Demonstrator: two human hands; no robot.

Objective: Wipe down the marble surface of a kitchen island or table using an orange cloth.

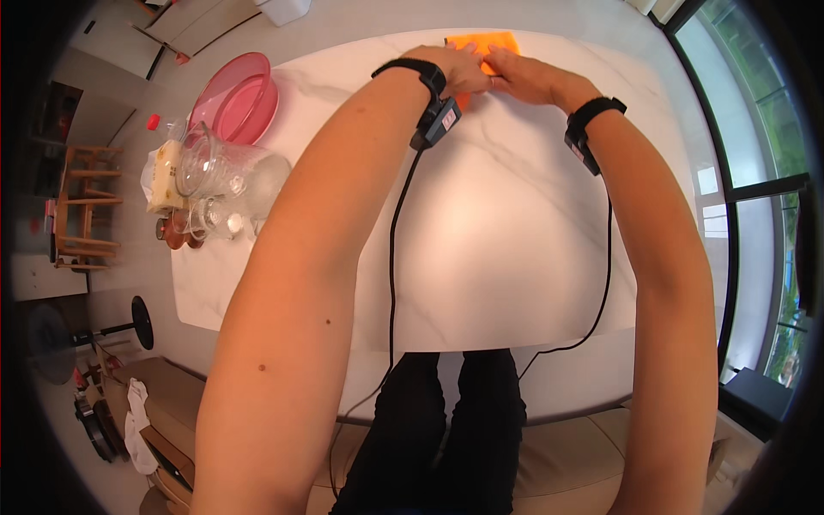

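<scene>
An orange cloth (499, 44) lies flat near the far edge of the white marble-patterned table (502, 225). My left hand (465, 67) rests on the cloth's left part, with some orange showing below the wrist too. From the right, my right hand (523, 74) touches the cloth, its fingertips close to my left hand. Both hands press from above; whether the fingers grip the fabric is hard to see. Each wrist wears a black strap with a small cabled device.
On the table's left stand a pink plastic basin (235, 103), a clear glass pitcher (225, 167), a tissue pack (166, 174), glasses (219, 217) and a red-capped bottle (153, 122). A beige sofa (570, 450) is behind my legs. Windows line the right.
</scene>
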